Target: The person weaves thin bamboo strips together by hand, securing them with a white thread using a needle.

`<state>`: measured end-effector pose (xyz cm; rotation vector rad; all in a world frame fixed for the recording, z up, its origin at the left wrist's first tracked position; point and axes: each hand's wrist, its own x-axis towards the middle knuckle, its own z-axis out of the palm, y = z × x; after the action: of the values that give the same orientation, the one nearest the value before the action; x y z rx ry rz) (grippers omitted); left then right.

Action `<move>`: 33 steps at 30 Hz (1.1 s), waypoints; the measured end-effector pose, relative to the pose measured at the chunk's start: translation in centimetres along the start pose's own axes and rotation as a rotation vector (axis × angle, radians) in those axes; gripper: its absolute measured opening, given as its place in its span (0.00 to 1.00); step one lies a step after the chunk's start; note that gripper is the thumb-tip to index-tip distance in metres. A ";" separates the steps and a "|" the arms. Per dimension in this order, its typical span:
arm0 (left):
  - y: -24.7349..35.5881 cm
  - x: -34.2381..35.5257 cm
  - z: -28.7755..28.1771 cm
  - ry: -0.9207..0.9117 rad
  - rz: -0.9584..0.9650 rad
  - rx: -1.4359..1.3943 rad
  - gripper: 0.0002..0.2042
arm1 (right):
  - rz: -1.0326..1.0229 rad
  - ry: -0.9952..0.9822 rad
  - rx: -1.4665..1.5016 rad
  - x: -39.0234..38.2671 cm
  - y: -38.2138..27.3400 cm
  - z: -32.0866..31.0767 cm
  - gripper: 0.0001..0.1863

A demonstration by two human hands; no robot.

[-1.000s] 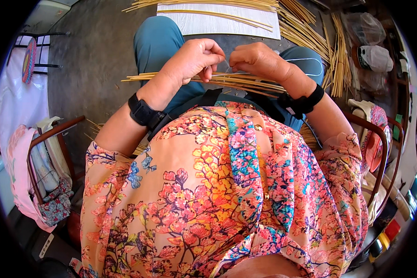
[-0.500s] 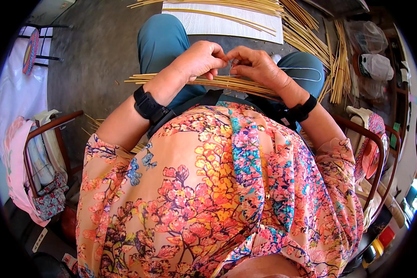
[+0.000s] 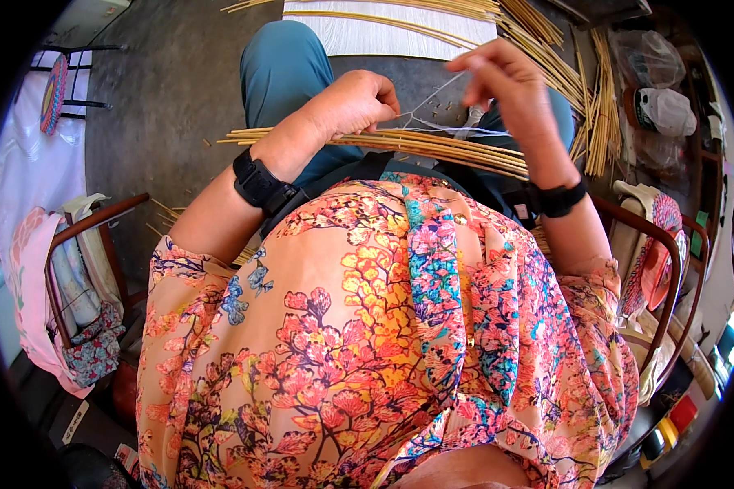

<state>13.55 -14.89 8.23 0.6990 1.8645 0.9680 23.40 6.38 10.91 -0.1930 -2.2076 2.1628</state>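
Across my lap lies a bundle of thin tan sticks, its left end beneath my left wrist. My left hand is closed just above the bundle, its fingertips pinching a white thread. Raised to the upper right, my right hand is slightly blurred and pinches the thread, which stretches slanting between the two hands. A loop or crossing shows in the thread close to my left fingertips. More white thread trails right over my knee.
Beyond my knees a pale board on the floor carries long sticks. More stick piles lie at the right. Chair armrests flank me, hung with cloths. A stool stands at the far left; plastic bags sit at right.
My right hand has moved up and right, away from my left hand, drawing the thread out between them. My left hand has stayed nearly in place above the sticks.
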 end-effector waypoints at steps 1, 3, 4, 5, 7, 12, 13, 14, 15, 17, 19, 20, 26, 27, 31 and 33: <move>0.0 0.0 0.0 -0.002 0.012 0.015 0.05 | -0.012 0.070 0.055 -0.3 -0.8 -1.1 0.06; 0.3 -0.2 -0.1 -0.007 0.021 0.049 0.05 | -0.115 0.251 0.140 -1.4 -2.4 -3.2 0.07; 0.4 -0.3 -0.1 -0.011 0.027 0.064 0.06 | -0.153 0.312 0.251 -2.0 -2.6 -4.9 0.07; 0.3 -0.4 0.0 -0.010 0.036 0.063 0.05 | -0.194 0.368 0.364 -2.6 -2.7 -6.9 0.07; 0.2 -0.1 0.1 -0.032 0.072 0.062 0.05 | -0.159 0.478 0.607 -5.4 -4.2 -10.8 0.07; -0.1 -0.1 0.2 -0.011 0.093 0.152 0.04 | -0.254 0.492 0.860 -11.0 -5.0 -17.7 0.05; -0.2 -0.1 0.2 -0.007 0.098 0.170 0.04 | -0.298 0.577 0.787 -11.9 -5.0 -18.3 0.04; -0.2 -0.1 0.3 0.000 0.102 0.168 0.03 | -0.344 0.661 0.715 -12.9 -5.0 -19.0 0.04; -0.2 -0.2 0.3 0.010 0.104 0.164 0.03 | -0.356 0.686 0.713 -13.6 -4.8 -19.6 0.04; -0.1 -0.3 0.3 0.026 0.117 0.165 0.03 | -0.378 0.737 0.709 -14.7 -4.3 -20.3 0.04; 0.0 -0.2 0.1 0.038 0.138 0.173 0.02 | -0.398 0.669 0.748 -15.5 -4.4 -20.8 0.04; 0.1 -0.3 0.0 0.010 0.158 0.194 0.02 | -0.412 0.679 0.728 -15.6 -4.9 -20.2 0.04; 0.2 -0.4 0.0 -0.089 0.174 0.161 0.06 | -0.457 0.667 0.680 -15.3 -7.1 -19.2 0.06; 0.1 -0.4 0.0 -0.088 0.185 0.167 0.06 | -0.453 0.656 0.671 -15.3 -7.2 -19.4 0.05; 0.0 -0.1 -0.1 -0.113 0.226 0.202 0.08 | -0.442 0.611 0.659 -15.6 -7.8 -19.8 0.05; 0.0 -0.1 0.1 -0.118 0.216 0.187 0.08 | -0.444 0.603 0.666 -15.7 -8.1 -19.8 0.05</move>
<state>13.64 -14.92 8.27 1.0655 1.8160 0.8729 40.81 24.03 20.35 -0.2479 -1.0375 2.0728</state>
